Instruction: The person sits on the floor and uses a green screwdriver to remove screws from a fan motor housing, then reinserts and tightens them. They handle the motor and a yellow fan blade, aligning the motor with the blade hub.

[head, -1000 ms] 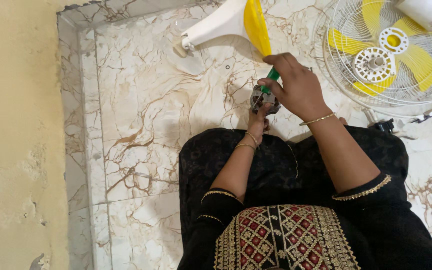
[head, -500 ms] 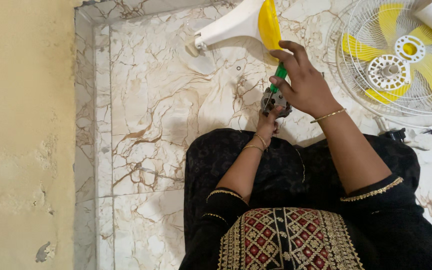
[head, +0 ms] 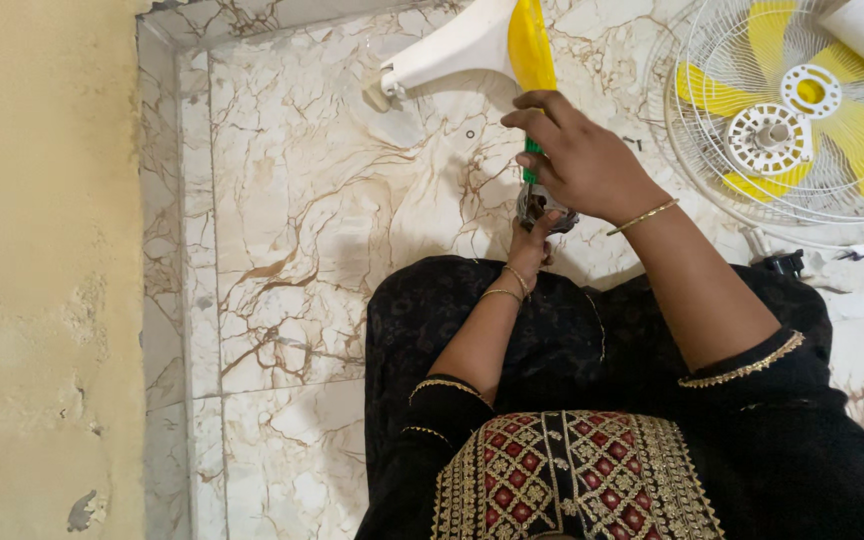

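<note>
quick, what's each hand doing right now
left hand: closed on a small dark metal part
right hand: closed on a green-handled tool

Right hand (head: 582, 160) covers most of a green-handled tool (head: 530, 160); the small dark part (head: 542, 208) beneath is too obscured to identify. Far right, the fan (head: 802, 110) runs off the frame edge.

Yellow-bladed white fan (head: 792, 110), brown-veined marble floor (head: 302, 230).
</note>
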